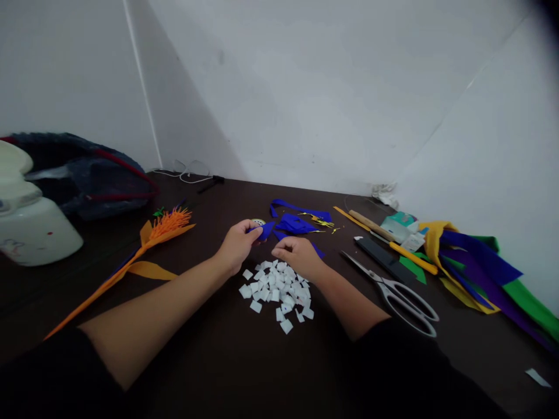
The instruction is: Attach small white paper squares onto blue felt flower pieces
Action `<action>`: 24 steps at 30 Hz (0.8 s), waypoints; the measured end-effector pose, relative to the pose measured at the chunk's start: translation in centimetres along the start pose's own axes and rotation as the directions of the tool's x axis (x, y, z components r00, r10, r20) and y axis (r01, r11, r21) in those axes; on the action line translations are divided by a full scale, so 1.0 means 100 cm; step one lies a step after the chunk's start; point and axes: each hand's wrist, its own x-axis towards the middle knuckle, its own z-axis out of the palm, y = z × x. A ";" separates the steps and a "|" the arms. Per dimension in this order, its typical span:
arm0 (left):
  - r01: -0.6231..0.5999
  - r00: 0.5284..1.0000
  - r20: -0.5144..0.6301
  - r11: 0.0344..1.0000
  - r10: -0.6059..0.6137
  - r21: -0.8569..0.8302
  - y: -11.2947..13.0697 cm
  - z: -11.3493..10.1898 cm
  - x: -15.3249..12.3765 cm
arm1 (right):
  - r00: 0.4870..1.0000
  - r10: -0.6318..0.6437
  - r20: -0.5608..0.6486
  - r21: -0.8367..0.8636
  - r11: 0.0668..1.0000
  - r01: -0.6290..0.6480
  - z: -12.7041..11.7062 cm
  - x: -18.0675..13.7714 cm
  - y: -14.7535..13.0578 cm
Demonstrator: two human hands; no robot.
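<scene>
My left hand (241, 241) pinches a small pointed piece of blue crepe paper (264, 231). Close by on the right, my right hand (297, 254) has its fingers curled together; anything between the fingertips is too small to make out. Below both hands lies a loose pile of small white foam squares (279, 286). More blue paper pieces (297, 224) rest just beyond my hands, along with a curved blue strip (301, 208) and thin yellow shreds (324, 222). A round roll (258, 222) is partly hidden behind my left hand.
On the left lies an orange paper flower (168, 224), near a white container (35, 227) and a dark mesh basket (109, 180). To the right are scissors (388, 285), a black-handled cutter (382, 256), a yellow-handled tool (413, 258) and coloured paper strips (480, 267). A wall stands behind.
</scene>
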 end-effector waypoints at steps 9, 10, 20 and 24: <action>-0.043 0.998 -0.036 0.998 0.045 0.038 -0.007 -0.006 0.005 | 0.902 -0.297 0.314 -0.131 0.927 0.351 0.020 0.017 -0.012; -0.044 0.998 -0.033 0.998 0.046 0.047 -0.007 -0.006 0.006 | 0.896 -0.295 0.333 -0.161 0.918 0.362 0.022 0.017 -0.012; -0.076 0.996 -0.029 0.994 0.079 0.081 -0.013 -0.008 0.010 | 0.863 -0.282 0.420 -0.252 0.877 0.409 0.036 0.025 -0.006; -0.069 0.997 -0.030 0.997 0.071 0.047 -0.012 -0.009 0.009 | 0.926 -0.275 0.257 -0.152 0.935 0.319 0.028 0.024 -0.005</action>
